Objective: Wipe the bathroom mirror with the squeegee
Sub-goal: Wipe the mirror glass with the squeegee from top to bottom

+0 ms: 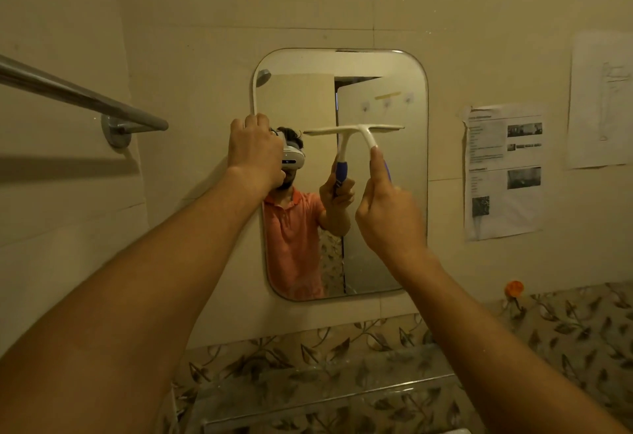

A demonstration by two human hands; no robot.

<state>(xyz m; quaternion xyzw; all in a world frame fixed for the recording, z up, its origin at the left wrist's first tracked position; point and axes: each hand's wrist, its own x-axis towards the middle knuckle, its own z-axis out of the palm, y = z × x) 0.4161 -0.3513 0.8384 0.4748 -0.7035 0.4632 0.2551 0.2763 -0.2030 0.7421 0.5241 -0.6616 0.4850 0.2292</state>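
Observation:
A rounded rectangular mirror (383, 245) hangs on the beige tiled wall in front of me. My right hand (387, 214) grips the blue handle of a white squeegee (368, 132), thumb along its neck. Its blade lies level against the glass, a little above the mirror's middle. My left hand (255, 151) is closed over the mirror's left edge, at about the blade's height. The glass reflects a person in an orange shirt with a headset, plus the squeegee.
A metal towel bar (82, 96) juts from the wall at the left. Printed paper sheets (503, 173) are stuck to the wall right of the mirror. An orange hook (513, 289) sits lower right. A glass shelf (308, 396) runs below, over leaf-patterned tiles.

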